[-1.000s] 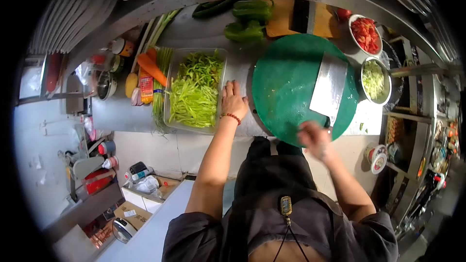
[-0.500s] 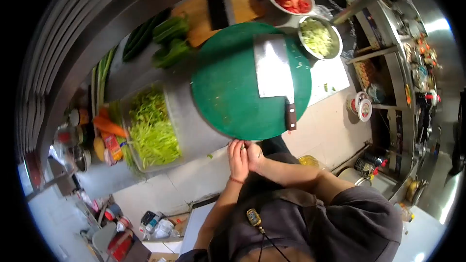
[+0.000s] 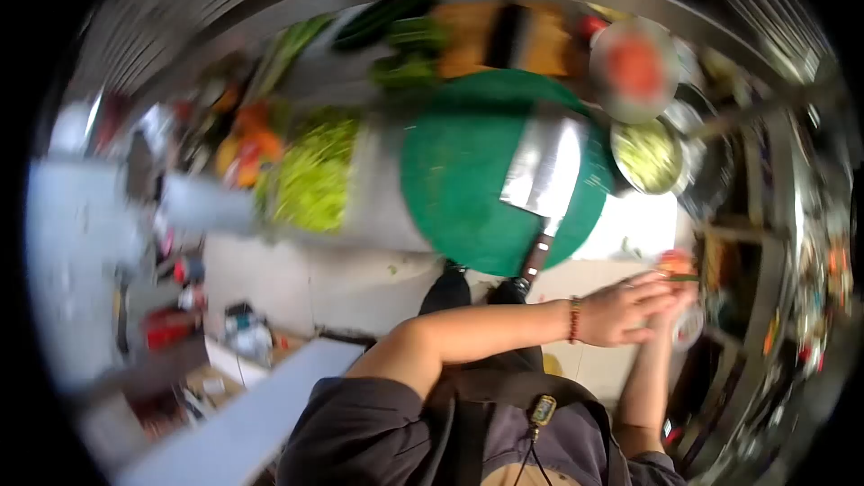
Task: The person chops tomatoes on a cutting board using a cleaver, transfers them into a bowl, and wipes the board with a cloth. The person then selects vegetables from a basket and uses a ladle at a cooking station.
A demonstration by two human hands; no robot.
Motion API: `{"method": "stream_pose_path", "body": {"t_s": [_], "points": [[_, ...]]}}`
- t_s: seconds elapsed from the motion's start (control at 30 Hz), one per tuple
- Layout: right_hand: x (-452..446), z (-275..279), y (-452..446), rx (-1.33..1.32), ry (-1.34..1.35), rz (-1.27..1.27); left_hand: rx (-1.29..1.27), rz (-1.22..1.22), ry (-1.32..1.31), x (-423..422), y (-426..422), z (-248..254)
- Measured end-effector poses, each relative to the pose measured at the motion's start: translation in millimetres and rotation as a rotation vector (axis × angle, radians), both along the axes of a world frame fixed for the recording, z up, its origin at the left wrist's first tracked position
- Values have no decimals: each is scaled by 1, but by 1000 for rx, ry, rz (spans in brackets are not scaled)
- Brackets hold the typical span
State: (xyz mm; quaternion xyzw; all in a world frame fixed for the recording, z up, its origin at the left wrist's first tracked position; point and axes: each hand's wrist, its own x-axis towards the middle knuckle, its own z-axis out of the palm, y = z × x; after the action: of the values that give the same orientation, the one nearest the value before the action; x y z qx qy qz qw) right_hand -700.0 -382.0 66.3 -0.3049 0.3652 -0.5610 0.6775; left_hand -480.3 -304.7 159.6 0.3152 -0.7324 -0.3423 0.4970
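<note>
My left hand (image 3: 621,310), with a beaded bracelet at the wrist, reaches across to the right. Its fingers are stretched out and slightly spread, lying over or against my right hand (image 3: 663,310). Most of the right hand's fingers are hidden or blurred. A thin green strip (image 3: 681,278) shows at the fingertips; whether it is held I cannot tell. Nearby, a cleaver (image 3: 544,166) lies on the round green cutting board (image 3: 450,207), its dark handle pointing toward me. Neither hand touches the cleaver.
Shredded pale-green vegetable fills a bowl (image 3: 648,157); another bowl (image 3: 661,94) holds chopped red pieces. At left is a container of cut greens (image 3: 315,171) beside carrots (image 3: 258,139). Green peppers (image 3: 409,54) and a wooden board (image 3: 544,40) lie behind. Shelving runs along the right.
My hands have moved from the board's front edge far to the right, still together. The view has shifted, so the counter things appear elsewhere. The cleaver is still on the board.
</note>
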Motion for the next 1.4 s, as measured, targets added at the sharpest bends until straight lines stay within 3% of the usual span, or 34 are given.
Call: {"method": "stream_pose_path", "body": {"t_s": [0.03, 0.07, 0.1, 0.13, 0.23, 0.37, 0.4, 0.43, 0.57, 0.67, 0.77, 0.87, 0.93, 0.97, 1.03, 1.07, 1.1, 1.17, 1.2, 1.3, 1.4], "points": [[1, 18, -56, 135, -251, -124, 32, 28, 23, 8, -5, 10], [-37, 4, -110, 38, -377, 211, 29, 114, -2, 22, -4, 16], [-25, 20, -151, 373, -224, -347, 25, 187, -20, 37, 1, 23], [-24, 22, -179, 460, -123, -434, 11, 282, -13, 59, 10, 23], [-53, -31, -246, 374, 80, -379, 80, 630, -160, 135, 58, -3], [74, -1, -127, 190, 388, -338, 276, 1182, -332, 264, 163, -27], [89, -2, -95, 134, 425, -213, 304, 1319, -346, 293, 188, -29], [90, -27, -76, 240, 363, -253, 372, 1456, -328, 321, 213, -39], [133, -43, 1, 289, 538, -299, 480, 1685, -179, 426, 277, -71], [151, -59, 16, 250, 679, -218, 467, 1662, -243, 494, 291, -79], [227, -26, 29, 257, 878, -133, 453, 1708, -344, 543, 297, -79], [242, -43, 23, 179, 1051, 58, 439, 1721, -338, 574, 307, -83], [269, -26, 46, -27, 1472, 40, 427, 1734, -328, 583, 315, -88], [273, -25, 51, -34, 1474, 42, 423, 1734, -317, 584, 319, -91], [271, -28, 64, -302, 1466, -4, 417, 1732, -306, 578, 327, -96], [275, -35, 70, -416, 1259, -77, 445, 1745, -291, 572, 333, -98], [279, -27, 77, -419, 1257, -75, 473, 1762, -277, 565, 339, -99], [304, 3, 87, -528, 1394, 210, 478, 1784, -288, 547, 350, -101], [331, 23, 98, -627, 1516, 230, 480, 1794, -301, 538, 359, -99], [374, 21, 107, -772, 1361, 381, 510, 1831, -279, 507, 387, -84], [434, 13, 129, -679, 1019, 609, 601, 1892, -202, 475, 433, -67]]}}
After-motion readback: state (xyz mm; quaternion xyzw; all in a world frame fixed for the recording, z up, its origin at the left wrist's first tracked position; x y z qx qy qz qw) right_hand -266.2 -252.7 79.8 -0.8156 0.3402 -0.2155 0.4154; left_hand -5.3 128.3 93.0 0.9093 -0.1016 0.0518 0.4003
